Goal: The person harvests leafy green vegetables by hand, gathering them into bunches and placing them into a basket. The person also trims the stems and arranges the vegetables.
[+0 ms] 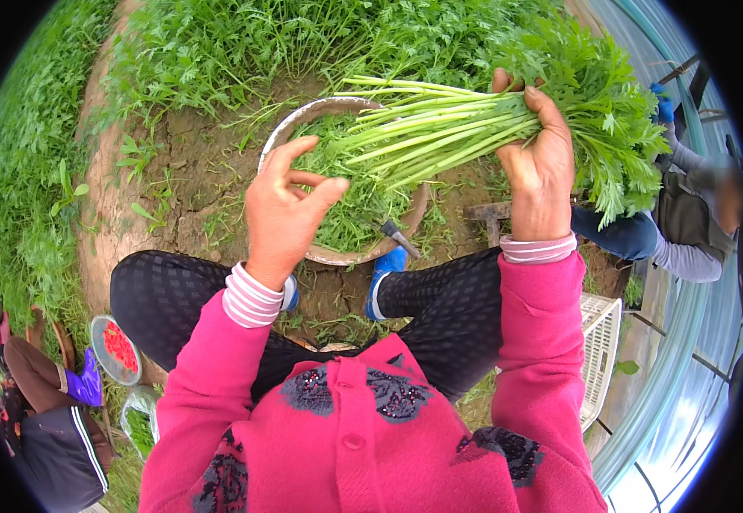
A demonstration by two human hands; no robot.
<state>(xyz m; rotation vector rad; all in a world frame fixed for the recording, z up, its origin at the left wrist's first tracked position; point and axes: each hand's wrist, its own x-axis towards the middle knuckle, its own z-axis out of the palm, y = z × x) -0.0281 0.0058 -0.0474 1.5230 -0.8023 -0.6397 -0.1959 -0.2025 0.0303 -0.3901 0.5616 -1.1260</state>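
Note:
My right hand (538,154) grips a bunch of leafy greens (448,125), which look like crown daisy, around the upper stems. Its cut stem ends point left and the leafy tops spread out to the right. My left hand (291,202) is beside the stem ends, fingers curved and apart, with nothing visible in it. Below both hands a round basin (275,138) sits on the soil between my feet. Loose leaf trimmings (352,221) lie inside it. A tool with a dark handle (400,237) rests across the basin's near right rim; its other end is hard to make out.
Growing greens (230,45) stand ahead and along the left. A white plastic crate (599,359) is by my right side. Left of my knee are a bowl of red pieces (118,346) and a plastic bag with greens (140,423). One person sits at each side; plastic sheeting (673,359) borders the right.

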